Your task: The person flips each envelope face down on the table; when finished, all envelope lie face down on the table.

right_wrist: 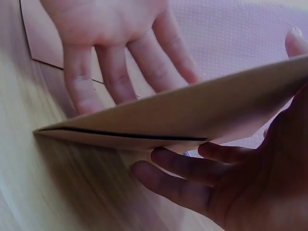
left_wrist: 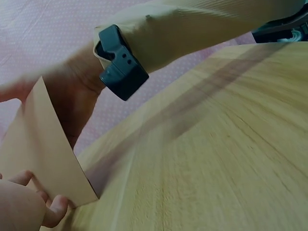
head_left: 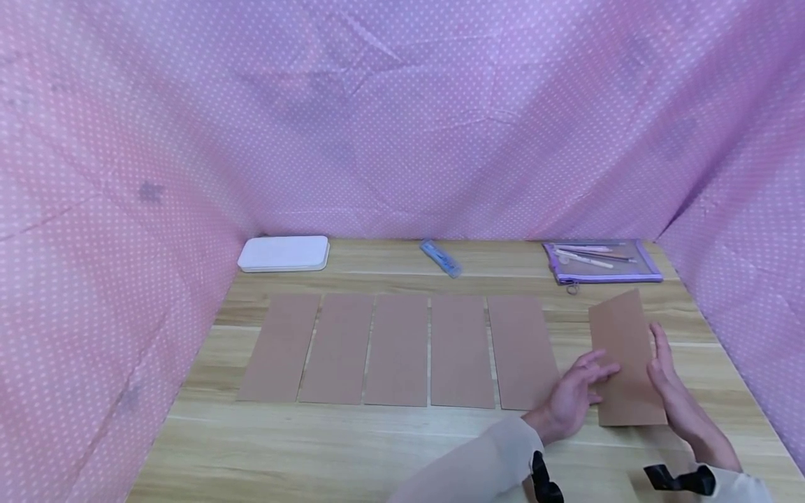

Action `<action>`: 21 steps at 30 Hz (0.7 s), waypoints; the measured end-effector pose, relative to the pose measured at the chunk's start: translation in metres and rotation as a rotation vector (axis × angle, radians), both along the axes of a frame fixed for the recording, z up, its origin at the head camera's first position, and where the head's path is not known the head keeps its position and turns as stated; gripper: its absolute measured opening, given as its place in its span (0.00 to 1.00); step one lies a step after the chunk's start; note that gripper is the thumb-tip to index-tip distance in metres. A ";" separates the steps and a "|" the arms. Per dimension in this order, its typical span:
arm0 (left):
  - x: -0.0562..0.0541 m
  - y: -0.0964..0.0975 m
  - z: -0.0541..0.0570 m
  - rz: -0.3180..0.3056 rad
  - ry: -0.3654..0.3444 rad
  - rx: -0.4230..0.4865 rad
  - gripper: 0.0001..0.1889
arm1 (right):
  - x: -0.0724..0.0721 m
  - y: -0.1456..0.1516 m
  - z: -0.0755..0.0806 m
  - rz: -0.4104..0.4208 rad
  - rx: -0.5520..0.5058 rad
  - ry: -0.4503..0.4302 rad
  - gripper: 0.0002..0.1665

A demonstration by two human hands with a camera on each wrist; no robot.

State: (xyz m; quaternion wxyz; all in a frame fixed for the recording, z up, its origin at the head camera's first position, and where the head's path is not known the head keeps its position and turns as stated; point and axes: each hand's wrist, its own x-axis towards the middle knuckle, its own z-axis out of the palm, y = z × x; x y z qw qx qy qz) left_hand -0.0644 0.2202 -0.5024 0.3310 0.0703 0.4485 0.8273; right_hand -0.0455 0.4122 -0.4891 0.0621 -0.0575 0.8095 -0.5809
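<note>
A plain brown kraft card (head_left: 622,349) stands tilted up on its short edge at the right of the table. A narrow dark gap parts its layers in the right wrist view. My left hand (head_left: 569,398) rests its extended fingers against the near face. From the other side my right hand (head_left: 685,405) holds the long edge, its thumb at the front and its fingers (right_wrist: 178,192) behind the card. Left of the hands, several matching brown cards (head_left: 396,349) lie flat in a row; my left wrist is close to the last one (head_left: 518,349).
At the back of the wooden table (head_left: 352,447) lie a white case (head_left: 284,253), a small blue packaged item (head_left: 441,258) and a purple-edged mesh pouch (head_left: 604,263) with pens inside. Pink dotted cloth (head_left: 402,126) hangs around the back and sides.
</note>
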 end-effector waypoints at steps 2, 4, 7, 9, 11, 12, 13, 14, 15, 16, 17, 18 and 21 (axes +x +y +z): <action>0.000 0.000 -0.002 -0.001 -0.002 -0.010 0.32 | -0.001 0.000 0.002 -0.001 0.000 -0.012 0.41; 0.000 0.000 -0.004 -0.004 -0.004 -0.016 0.32 | -0.001 0.000 0.004 -0.001 0.002 -0.022 0.40; 0.000 0.000 -0.006 -0.005 -0.009 -0.016 0.32 | -0.002 -0.001 0.005 0.007 0.050 -0.002 0.39; 0.001 0.000 -0.007 -0.004 -0.012 -0.014 0.31 | -0.002 -0.001 0.006 0.017 0.099 0.036 0.41; 0.001 -0.001 -0.006 0.002 -0.021 -0.009 0.31 | -0.003 -0.002 0.007 0.021 0.144 0.071 0.44; 0.001 -0.001 -0.006 0.004 -0.025 -0.007 0.31 | -0.003 -0.002 0.008 0.023 0.154 0.085 0.45; 0.001 -0.001 -0.006 0.008 -0.029 -0.005 0.31 | -0.002 -0.002 0.008 0.023 0.163 0.098 0.46; 0.001 -0.001 -0.006 0.011 -0.033 -0.002 0.31 | -0.002 -0.002 0.009 0.023 0.175 0.105 0.47; 0.002 -0.001 -0.006 0.014 -0.036 0.001 0.31 | -0.002 -0.001 0.009 0.020 0.178 0.111 0.48; 0.002 -0.001 -0.006 0.017 -0.038 0.004 0.31 | -0.001 -0.001 0.010 0.017 0.185 0.115 0.50; 0.002 -0.001 -0.006 0.020 -0.040 0.007 0.31 | -0.001 0.000 0.010 0.017 0.189 0.118 0.51; 0.002 -0.001 -0.006 0.021 -0.041 0.009 0.31 | 0.000 0.001 0.009 0.015 0.191 0.116 0.52; 0.003 -0.002 -0.007 0.021 -0.038 0.011 0.30 | 0.001 0.004 0.007 0.008 0.197 0.127 0.57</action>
